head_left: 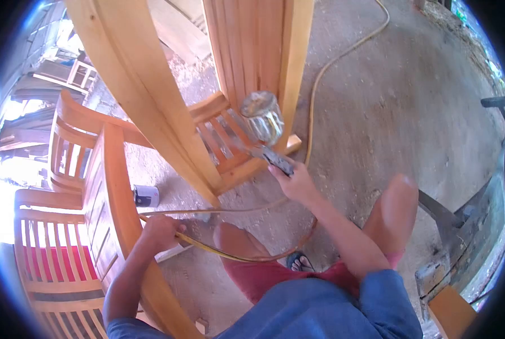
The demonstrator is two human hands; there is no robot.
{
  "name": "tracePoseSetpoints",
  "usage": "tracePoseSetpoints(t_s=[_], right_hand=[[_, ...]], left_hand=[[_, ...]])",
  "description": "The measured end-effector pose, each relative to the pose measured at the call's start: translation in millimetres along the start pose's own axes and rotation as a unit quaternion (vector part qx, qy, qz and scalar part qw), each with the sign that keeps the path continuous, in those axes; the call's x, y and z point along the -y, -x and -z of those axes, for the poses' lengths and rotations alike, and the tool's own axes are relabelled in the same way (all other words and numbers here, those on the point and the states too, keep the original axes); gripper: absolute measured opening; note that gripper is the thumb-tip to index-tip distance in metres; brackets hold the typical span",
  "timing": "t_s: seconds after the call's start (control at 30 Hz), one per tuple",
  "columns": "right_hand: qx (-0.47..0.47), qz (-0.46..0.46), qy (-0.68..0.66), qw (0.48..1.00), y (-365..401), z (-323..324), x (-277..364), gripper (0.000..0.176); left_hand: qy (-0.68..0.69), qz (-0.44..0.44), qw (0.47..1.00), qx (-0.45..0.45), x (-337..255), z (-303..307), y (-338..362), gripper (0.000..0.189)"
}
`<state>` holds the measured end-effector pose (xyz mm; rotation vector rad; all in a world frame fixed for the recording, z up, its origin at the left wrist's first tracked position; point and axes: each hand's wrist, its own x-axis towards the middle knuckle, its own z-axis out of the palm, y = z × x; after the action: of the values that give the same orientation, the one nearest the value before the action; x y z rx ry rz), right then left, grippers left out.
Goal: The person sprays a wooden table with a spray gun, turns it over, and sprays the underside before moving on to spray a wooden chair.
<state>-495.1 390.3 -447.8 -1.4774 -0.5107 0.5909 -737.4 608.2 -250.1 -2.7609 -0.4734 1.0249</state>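
My right hand is closed around the dark handle of a spray gun. A shiny silvery cup stands out at the gun's far end, in front of a slatted wooden frame. My left hand is wrapped round a yellowish air hose, beside the edge of a varnished wooden panel. From there the hose loops across my knees and up behind my right forearm. Just beyond the gun rises a tall wooden piece with a pale post slanting on its left.
Slatted wooden chairs stand at the left. A paint can sits on the dusty floor by the panel. More hose trails away over the floor. A dark metal frame and a wood block are at the right.
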Motion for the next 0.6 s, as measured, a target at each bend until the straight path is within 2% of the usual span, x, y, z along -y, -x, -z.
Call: tracePoseSetpoints(t_s=[0.1, 0.17, 0.27, 0.37, 0.4, 0.47, 0.53, 0.6], right_hand=[[-0.070, 0.090, 0.020, 0.993, -0.4, -1.6, 3.5, 0.035], [-0.094, 0.099, 0.065, 0.989, -1.2, 3.8, 11.2, 0.035], [-0.093, 0.100, -0.021, 0.990, -5.4, 13.9, 31.9, 0.036], [-0.099, 0.176, -0.106, 0.974, -16.3, 41.7, 71.6, 0.035], [-0.114, 0.243, -0.140, 0.953, -21.6, 49.6, 90.6, 0.034], [-0.151, 0.292, -0.147, 0.933, -36.4, 70.7, 119.6, 0.032], [-0.152, 0.348, -0.187, 0.906, -48.0, 85.5, 162.2, 0.021], [-0.121, 0.347, -0.234, 0.900, -54.6, 96.6, 196.0, 0.020]], left_hand=[[0.024, -0.023, 0.999, 0.014, 9.2, -5.5, 3.0, 0.017], [-0.027, -0.016, 0.999, 0.027, 4.1, 5.3, 4.6, 0.022], [-0.061, 0.006, 0.998, 0.024, 10.6, -1.3, 0.7, 0.031], [-0.030, 0.029, 0.999, 0.006, 5.8, 3.9, 1.3, 0.023], [-0.025, 0.030, 0.999, -0.002, 7.5, 1.8, 1.0, 0.023], [-0.001, 0.048, 0.999, -0.014, 8.7, -1.4, 2.2, 0.023], [0.016, 0.057, 0.998, -0.028, 10.2, -3.5, -0.3, 0.023], [0.024, 0.057, 0.997, -0.041, 14.5, -5.3, -2.6, 0.023]])
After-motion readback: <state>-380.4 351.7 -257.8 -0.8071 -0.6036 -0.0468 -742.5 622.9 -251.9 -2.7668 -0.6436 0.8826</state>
